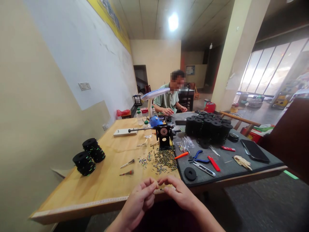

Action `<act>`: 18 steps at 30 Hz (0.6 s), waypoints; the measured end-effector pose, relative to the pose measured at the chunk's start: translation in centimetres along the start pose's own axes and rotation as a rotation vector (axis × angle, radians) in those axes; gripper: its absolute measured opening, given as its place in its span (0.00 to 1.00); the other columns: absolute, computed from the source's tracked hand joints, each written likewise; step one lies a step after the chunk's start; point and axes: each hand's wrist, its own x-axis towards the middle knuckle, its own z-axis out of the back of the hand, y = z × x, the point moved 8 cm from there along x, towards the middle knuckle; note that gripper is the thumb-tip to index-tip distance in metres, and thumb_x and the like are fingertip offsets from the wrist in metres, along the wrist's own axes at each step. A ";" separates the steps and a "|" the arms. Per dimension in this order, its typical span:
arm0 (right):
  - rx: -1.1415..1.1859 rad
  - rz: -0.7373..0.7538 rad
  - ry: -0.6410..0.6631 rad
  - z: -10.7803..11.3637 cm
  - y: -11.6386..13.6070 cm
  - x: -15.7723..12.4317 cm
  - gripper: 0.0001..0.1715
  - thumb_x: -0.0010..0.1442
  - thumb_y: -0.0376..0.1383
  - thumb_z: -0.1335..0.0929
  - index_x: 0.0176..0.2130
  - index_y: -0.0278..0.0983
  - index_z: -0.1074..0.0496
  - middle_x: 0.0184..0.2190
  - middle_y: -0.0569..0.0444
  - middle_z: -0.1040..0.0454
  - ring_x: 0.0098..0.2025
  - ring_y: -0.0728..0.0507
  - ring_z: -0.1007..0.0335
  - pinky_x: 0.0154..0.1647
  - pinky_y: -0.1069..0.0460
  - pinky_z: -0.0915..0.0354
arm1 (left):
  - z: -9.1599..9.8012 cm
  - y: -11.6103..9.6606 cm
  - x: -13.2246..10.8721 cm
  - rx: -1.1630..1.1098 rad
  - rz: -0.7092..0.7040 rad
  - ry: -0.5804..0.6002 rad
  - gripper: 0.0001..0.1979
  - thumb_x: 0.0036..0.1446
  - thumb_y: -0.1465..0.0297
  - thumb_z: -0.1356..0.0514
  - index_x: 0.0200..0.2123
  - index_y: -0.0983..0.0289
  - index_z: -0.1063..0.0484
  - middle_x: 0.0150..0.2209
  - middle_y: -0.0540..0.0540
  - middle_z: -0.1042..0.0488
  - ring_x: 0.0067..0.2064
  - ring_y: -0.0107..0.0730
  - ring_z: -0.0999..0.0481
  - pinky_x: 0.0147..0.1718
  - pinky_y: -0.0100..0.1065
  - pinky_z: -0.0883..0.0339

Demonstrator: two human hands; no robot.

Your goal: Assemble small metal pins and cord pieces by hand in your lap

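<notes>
My left hand [144,194] is closed in a pinch at the table's near edge; what its fingertips hold is too small to make out. Close beside it, my right hand [177,190] has its thumb and fingers curved and apart, fingertips near the left ones. A tiny dark piece [160,189] shows between the hands, by the right thumb; whether it is held is unclear. Beyond my hands lies a spread of small metallic pieces [165,159], with small coloured beads [145,160] to its left. A black device with a dial [164,131] stands behind them.
Black spools [83,162] stand at left, and more black spools [209,127] at right. Blue pliers [201,157], a utility knife [204,169] and a black disc [190,173] lie on the grey mat [225,166]. A lamp [155,93] and a seated person [167,101] are beyond.
</notes>
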 end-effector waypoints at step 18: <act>0.162 -0.123 -0.183 -1.5 -0.3 1.0 0.06 0.53 0.35 0.37 0.25 0.37 0.37 0.20 0.61 0.40 0.25 0.49 0.45 0.28 0.54 0.46 | 0.9 0.9 0.2 -0.009 -0.022 -0.039 0.18 0.44 0.58 0.32 0.24 0.63 0.36 0.11 0.36 0.53 0.14 0.15 0.60 0.15 0.26 0.66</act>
